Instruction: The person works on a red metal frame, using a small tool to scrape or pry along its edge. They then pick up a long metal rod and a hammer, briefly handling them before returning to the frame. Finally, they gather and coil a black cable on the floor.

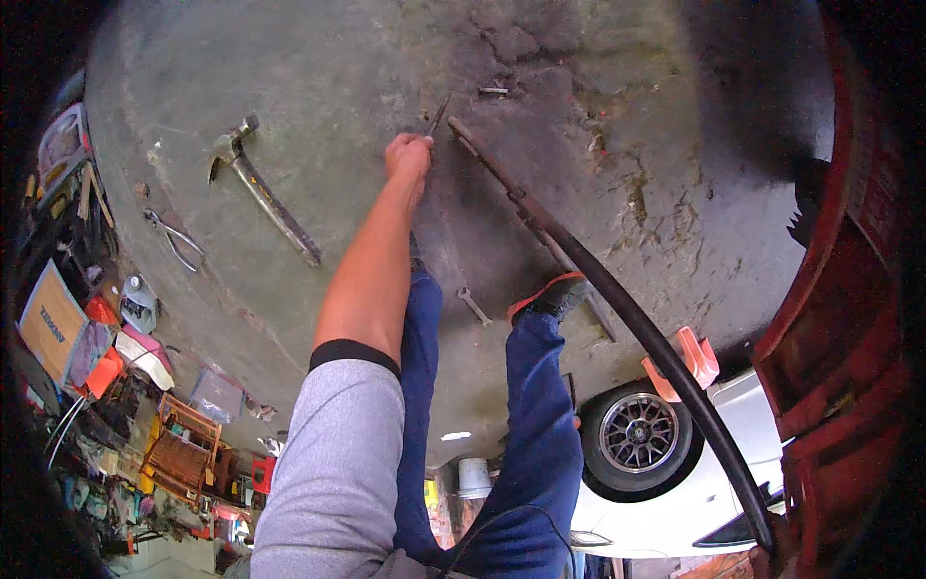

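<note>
My left hand [409, 154] reaches out over the floor, its fingers closed round a thin dark metal rod [440, 114] that points up and away. The rod's other end is hidden in the fist. Just right of the rod's tip lies one end of a long dark bar [632, 314], which curves toward the lower right. Left of my forearm rests a claw hammer [275, 214] with a worn handle. A small spanner [474, 307] lies between my feet. Beside my right thigh shows a small skin-coloured patch [577, 423], possibly part of my right hand; its fingers cannot be made out.
Pliers [176, 241] lie farther left. A small metal piece [494, 91] is ahead on the cracked concrete. Clutter, with a wooden crate [181, 449], fills the left side. At the right are a pink plastic stool [696, 359], a car wheel [639, 431] and a red metal structure [830, 357].
</note>
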Demonstrator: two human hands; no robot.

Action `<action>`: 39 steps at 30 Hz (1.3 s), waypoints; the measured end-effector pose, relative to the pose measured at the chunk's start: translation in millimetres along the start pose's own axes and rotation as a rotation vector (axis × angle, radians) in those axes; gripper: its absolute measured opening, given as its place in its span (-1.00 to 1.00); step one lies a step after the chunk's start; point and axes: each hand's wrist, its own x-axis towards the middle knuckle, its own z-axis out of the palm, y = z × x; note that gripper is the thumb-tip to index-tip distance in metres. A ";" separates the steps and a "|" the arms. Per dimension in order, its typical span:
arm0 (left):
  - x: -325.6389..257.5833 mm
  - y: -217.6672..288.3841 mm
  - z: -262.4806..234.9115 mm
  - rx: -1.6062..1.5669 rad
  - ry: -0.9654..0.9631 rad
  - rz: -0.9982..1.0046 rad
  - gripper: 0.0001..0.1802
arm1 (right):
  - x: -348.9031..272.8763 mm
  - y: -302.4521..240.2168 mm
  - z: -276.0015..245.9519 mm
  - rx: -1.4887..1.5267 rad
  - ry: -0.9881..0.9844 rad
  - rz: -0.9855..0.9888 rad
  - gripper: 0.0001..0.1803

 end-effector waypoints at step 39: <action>-129.9 -34.0 -19.5 0.387 0.165 0.381 -0.56 | -57.0 -94.9 64.3 0.334 0.126 0.148 -0.61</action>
